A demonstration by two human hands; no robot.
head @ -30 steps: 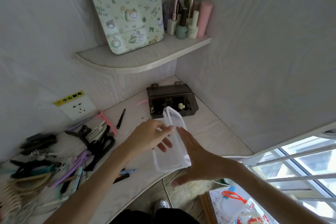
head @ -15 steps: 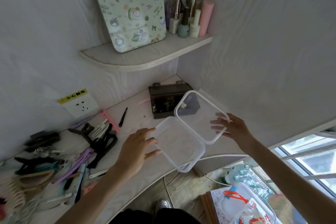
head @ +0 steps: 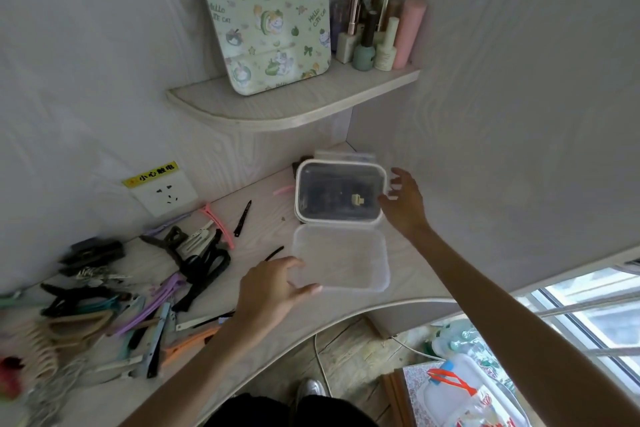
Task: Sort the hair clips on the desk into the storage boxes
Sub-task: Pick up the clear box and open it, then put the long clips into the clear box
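Your left hand [head: 270, 291] grips the clear box [head: 341, 262] at its near-left corner, steadying it on the desk [head: 412, 284]. Your right hand [head: 403, 201], fingers spread, props its lid [head: 341, 192] open, ready for the clips [head: 145, 291] piled at left.

both forearms bare to the frame edge, no sleeves in view. left hand [head: 268, 291] and right hand [head: 403, 199] bare: no rings, watch or bracelets visible. dark, black-looking clothing [head: 291, 411] at lower frame edge. one pale silvery-grey shoe [head: 311, 388] shows just above it; detail too blurred to tell.
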